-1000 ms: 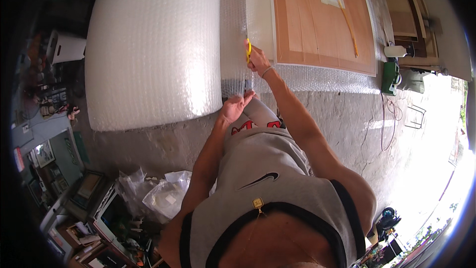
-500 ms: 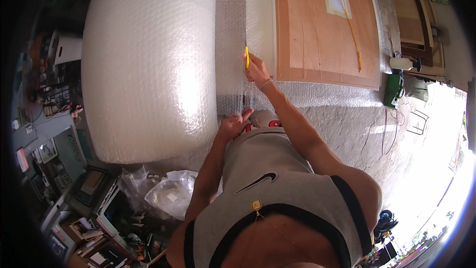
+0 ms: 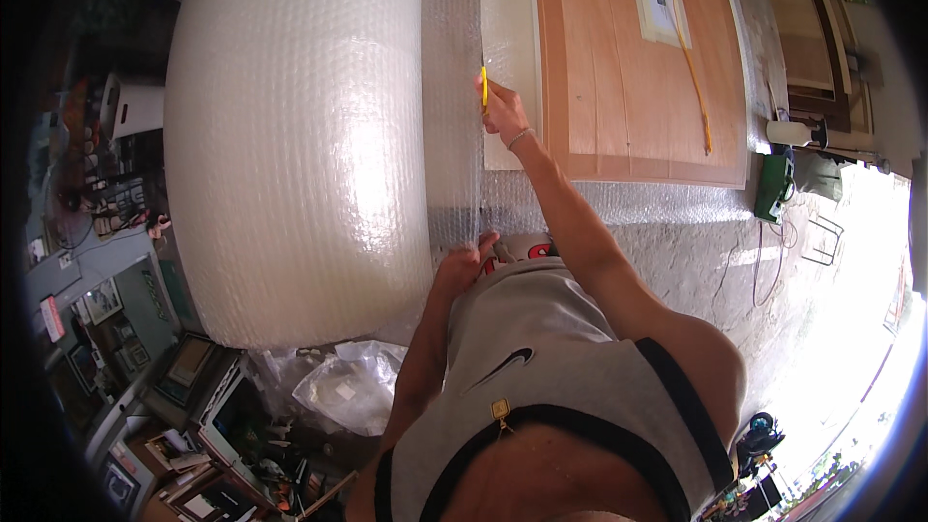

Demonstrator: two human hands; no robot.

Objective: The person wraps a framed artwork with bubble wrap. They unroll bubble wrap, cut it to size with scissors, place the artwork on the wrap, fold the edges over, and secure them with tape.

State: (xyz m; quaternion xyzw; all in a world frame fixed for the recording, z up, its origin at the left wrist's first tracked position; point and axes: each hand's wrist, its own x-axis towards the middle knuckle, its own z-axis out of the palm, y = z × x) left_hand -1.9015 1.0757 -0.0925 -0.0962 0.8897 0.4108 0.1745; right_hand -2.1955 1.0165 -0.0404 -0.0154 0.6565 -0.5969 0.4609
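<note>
Yellow showed in the right hand point(image 3: 503, 114), clenched around a slim yellow-handled tool point(image 3: 484, 89), its tip hard to make out, over the clear bubble-wrap sheet point(image 3: 450, 87) in from the worktop's point(image 3: 762, 34) near edge. The left hand point(image 3: 462, 265), half open, met the sheet's near end; whether it pinched could not be told. The whitish bubble-wrap roll's point(image 3: 300, 135) far end was cut off.

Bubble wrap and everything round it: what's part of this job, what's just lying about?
Seemingly in use:
yellow tool, in the right hand
bubble wrap, left hand at its edge
brown board, on the wrap

Seemingly lying about:
plastic bags
white bottle
green box
</note>
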